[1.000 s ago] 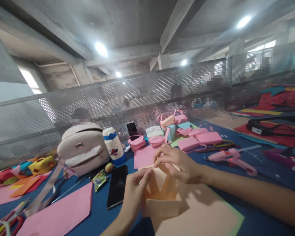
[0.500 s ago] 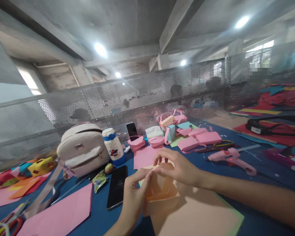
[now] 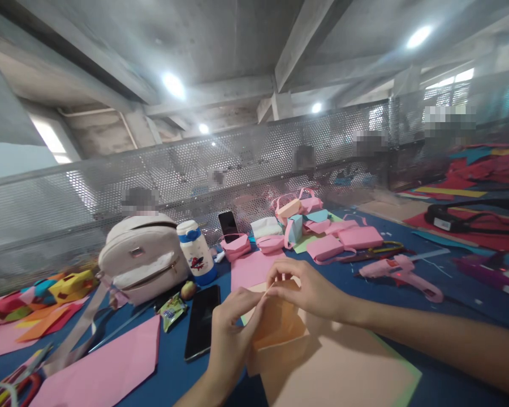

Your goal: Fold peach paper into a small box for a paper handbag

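Note:
An orange folded paper piece stands like a small open box over light peach sheets at the lower centre. My left hand pinches its upper edge from the left, thumb and index finger together. From the right, my right hand grips the same edge, its fingers curled over the top and its fingertips almost touching those of my left hand. A green sheet edge shows beneath the peach paper. Part of the orange piece is hidden behind my fingers.
A black phone, a snack packet, a bottle and a white backpack are on the left. Pink paper bags lie behind my hands. A pink glue gun is on the right, scissors at lower left.
The orange paper has shifted slightly, and its front panel and inside look different in shape. My left hand has moved a little to the left; both hands keep their grip.

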Demonstrator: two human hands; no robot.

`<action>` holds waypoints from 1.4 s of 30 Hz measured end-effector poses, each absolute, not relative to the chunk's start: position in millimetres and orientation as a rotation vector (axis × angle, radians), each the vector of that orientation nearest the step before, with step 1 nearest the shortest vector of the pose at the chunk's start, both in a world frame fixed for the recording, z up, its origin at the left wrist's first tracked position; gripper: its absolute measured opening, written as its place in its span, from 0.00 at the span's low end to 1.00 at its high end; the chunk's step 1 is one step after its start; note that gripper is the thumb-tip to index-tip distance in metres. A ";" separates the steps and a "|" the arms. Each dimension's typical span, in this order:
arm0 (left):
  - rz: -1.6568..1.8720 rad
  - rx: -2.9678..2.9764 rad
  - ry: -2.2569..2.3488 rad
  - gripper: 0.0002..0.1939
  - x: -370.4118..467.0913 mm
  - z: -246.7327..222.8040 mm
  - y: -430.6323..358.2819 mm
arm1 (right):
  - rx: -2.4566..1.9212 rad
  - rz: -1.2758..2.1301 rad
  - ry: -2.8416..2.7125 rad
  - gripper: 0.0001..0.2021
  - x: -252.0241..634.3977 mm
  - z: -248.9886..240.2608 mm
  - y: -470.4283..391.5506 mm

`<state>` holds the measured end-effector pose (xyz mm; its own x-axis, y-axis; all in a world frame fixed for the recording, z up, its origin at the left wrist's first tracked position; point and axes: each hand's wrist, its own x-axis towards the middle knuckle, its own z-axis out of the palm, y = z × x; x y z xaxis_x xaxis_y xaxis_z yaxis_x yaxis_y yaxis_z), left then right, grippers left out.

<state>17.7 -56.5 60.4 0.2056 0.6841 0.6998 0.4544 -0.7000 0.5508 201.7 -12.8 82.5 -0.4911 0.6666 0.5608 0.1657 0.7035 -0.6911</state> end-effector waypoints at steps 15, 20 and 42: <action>1.495 1.762 1.260 0.13 11.2 48.2 -41.1 | -0.552 0.693 -1.973 0.07 209.3 82.3 3.2; 1.574 1.622 1.084 0.10 12.8 45.8 -36.6 | -0.537 0.665 -2.053 0.10 210.6 81.7 4.8; 1.332 1.609 1.159 0.16 25.0 53.3 -49.4 | -0.419 0.461 -2.031 0.03 212.1 78.0 3.0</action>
